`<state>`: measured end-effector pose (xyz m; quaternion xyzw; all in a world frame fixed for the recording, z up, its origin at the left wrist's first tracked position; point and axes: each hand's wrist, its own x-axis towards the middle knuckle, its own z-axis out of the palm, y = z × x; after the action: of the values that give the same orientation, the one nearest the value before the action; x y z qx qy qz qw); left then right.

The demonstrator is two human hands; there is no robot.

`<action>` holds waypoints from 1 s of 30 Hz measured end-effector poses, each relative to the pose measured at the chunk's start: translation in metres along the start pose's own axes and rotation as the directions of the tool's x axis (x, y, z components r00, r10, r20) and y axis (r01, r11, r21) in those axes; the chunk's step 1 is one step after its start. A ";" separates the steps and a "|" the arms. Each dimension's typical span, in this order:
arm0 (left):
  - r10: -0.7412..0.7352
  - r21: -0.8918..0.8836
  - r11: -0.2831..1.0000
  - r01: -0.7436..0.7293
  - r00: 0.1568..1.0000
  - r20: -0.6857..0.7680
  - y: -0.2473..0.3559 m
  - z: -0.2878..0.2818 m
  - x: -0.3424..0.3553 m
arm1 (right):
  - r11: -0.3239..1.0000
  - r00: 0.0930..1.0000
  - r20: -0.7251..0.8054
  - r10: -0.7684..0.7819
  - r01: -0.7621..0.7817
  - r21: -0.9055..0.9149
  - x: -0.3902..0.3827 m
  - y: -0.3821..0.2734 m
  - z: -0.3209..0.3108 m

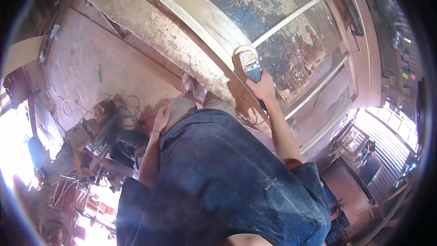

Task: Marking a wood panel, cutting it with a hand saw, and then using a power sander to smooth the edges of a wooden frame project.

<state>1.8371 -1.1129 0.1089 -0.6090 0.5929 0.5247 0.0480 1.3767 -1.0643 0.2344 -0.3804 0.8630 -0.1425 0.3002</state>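
Observation:
My right hand (264,87) is wrapped round the dark grip of a handheld power sander (250,62) with a pale body and a round head. The sander's head rests on the near rail of a wooden frame (218,45), by the joint with a crosspiece. A dark cord loops below the grip. My left hand (160,119) lies along my left thigh, its fingers stretched out and holding nothing.
Under the frame is a worn, stained board (291,64). A rough wooden beam (168,36) runs alongside. To the left, a cluttered heap of tools and cords (109,127) lies by a dusty floor (100,54). Shelving with small items (403,59) stands far right.

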 end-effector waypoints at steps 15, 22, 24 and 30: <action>-0.191 -0.052 0.981 0.187 0.978 -0.082 -0.010 0.014 -0.012 | 0.995 0.996 -0.039 0.077 -0.074 0.073 0.004 -0.006 0.006; -0.152 -0.093 0.986 0.140 0.979 -0.134 -0.019 0.022 -0.026 | 0.999 0.999 -0.037 0.012 -0.010 0.041 0.014 -0.031 0.022; -0.130 -0.121 0.986 0.114 0.983 -0.130 -0.030 0.025 -0.026 | 0.999 0.999 -0.038 -0.011 0.013 0.035 0.022 -0.043 0.022; -0.146 -0.177 0.977 0.119 0.978 -0.149 -0.046 0.034 -0.031 | 0.998 0.998 -0.006 -0.063 0.063 0.003 0.068 -0.076 0.025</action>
<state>1.8609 -1.0553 0.0898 -0.6897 0.5066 0.5171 -0.0162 1.3997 -1.1663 0.2232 -0.4066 0.8512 -0.1545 0.2936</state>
